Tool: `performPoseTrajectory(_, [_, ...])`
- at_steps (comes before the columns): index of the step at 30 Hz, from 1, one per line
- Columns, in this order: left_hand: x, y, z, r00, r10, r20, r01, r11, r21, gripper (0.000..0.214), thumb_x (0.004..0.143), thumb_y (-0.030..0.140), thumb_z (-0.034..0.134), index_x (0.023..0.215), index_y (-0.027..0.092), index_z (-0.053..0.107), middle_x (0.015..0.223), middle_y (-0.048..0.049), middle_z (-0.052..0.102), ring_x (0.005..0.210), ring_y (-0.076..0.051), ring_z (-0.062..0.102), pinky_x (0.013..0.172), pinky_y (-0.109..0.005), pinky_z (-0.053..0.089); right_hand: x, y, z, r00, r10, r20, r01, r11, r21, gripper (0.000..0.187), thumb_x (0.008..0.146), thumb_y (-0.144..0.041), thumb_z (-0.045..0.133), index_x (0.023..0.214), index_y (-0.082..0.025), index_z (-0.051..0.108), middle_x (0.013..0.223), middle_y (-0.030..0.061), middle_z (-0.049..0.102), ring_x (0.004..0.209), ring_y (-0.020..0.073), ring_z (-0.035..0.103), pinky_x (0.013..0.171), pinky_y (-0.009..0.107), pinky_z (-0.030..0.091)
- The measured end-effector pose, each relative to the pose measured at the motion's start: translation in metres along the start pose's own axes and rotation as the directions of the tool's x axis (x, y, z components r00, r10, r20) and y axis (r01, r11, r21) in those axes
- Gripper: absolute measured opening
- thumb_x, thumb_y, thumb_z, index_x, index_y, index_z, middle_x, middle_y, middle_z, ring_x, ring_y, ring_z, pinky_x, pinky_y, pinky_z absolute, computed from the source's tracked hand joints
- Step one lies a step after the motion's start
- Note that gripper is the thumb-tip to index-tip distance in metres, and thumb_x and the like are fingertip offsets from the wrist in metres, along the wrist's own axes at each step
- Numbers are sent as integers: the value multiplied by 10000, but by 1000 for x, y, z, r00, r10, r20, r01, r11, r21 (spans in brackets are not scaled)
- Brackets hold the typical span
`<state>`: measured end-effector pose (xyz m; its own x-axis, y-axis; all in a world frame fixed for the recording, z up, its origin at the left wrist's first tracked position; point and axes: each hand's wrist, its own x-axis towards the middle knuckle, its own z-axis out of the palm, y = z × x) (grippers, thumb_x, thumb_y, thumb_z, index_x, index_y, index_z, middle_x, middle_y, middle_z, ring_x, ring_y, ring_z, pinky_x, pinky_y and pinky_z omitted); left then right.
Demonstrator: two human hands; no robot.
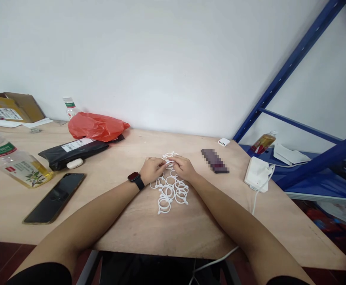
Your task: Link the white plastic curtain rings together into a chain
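Observation:
Several thin white plastic rings (170, 192) with small tabs lie in a loose pile on the wooden table, some overlapping. At the far end of the pile, my left hand (153, 170), with a black watch (135, 180) on its wrist, is closed in a pinch on one white ring (169, 162). My right hand (185, 168) pinches the same ring from the other side, fingertips close to those of the left. The fingers partly cover this ring. More white rings (170, 154) lie just beyond the fingertips.
To the left are a phone (56, 198), an oil-like bottle (17, 160), a black parcel (78, 151), a red plastic bag (97, 126) and a cardboard box (24, 107). To the right are a pixelated dark object (214, 161), a white power strip (257, 174) with a cable and a blue rack (297, 123).

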<state>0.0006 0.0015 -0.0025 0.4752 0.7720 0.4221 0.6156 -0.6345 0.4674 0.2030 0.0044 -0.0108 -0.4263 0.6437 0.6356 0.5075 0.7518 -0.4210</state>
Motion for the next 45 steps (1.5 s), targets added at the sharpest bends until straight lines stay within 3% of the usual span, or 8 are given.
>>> performPoseTrajectory(15, [0,4,-2,998,29,53,-28,999,-18,294,945,378,463,834,222,686,775,-14,709,774,-173,624,820,-315,408,0,1,1,1000,15,0,-15,1000,-12,370,822,-92,444,1060,-213,701,989,58,728,904,182,680,839,335,552])
performPoseTrajectory(21, [0,4,-3,998,22,61,-22,1000,4,345,955,385,426,781,214,670,715,-13,686,752,-170,609,824,-317,406,0,-1,-1,1000,6,16,-6,1000,-9,384,824,-98,447,1100,-213,688,1012,56,724,923,180,674,845,327,542])
performPoseTrajectory(25, [0,3,-2,997,49,63,-48,999,-9,303,946,369,446,822,222,681,751,-13,696,774,-171,617,821,-313,411,0,0,0,999,32,18,-31,999,-37,359,790,-78,458,998,-220,715,943,39,732,861,175,673,801,302,535])
performPoseTrajectory(31, [-1,7,-1,972,185,145,-188,982,5,286,918,350,499,738,204,667,704,-19,675,717,-164,611,751,-298,417,1,-2,3,996,57,69,-51,995,-86,303,747,-61,464,775,-228,715,806,5,728,777,164,663,748,269,514])
performPoseTrajectory(35, [-1,7,-2,983,147,106,-147,989,-13,227,899,317,515,800,218,694,790,-18,714,786,-181,632,816,-328,429,0,0,1,998,54,41,-50,994,-94,340,779,-71,452,925,-227,716,925,21,732,864,176,666,810,293,522])
performPoseTrajectory(39, [-1,2,-2,1000,20,23,-19,999,-41,224,802,175,522,920,233,704,936,-13,734,895,-205,635,906,-370,424,1,3,-2,987,95,-130,-109,989,-104,399,839,-96,446,1155,-227,650,1091,49,697,994,189,649,895,328,517])
performPoseTrajectory(42, [-2,-1,-1,999,-40,-6,40,999,-21,298,724,137,541,951,235,707,987,-20,727,969,-229,615,956,-412,392,2,5,-1,973,123,-195,-152,978,-143,422,825,-84,459,1169,-237,648,1172,54,652,1047,191,629,916,324,517])
performPoseTrajectory(45, [-3,1,-1,997,-53,57,50,998,41,279,708,173,576,934,246,721,1025,-29,713,1008,-255,588,962,-443,366,2,6,0,970,146,-192,-180,968,-174,448,789,-60,468,1146,-243,666,1258,55,594,1037,189,622,886,314,534])
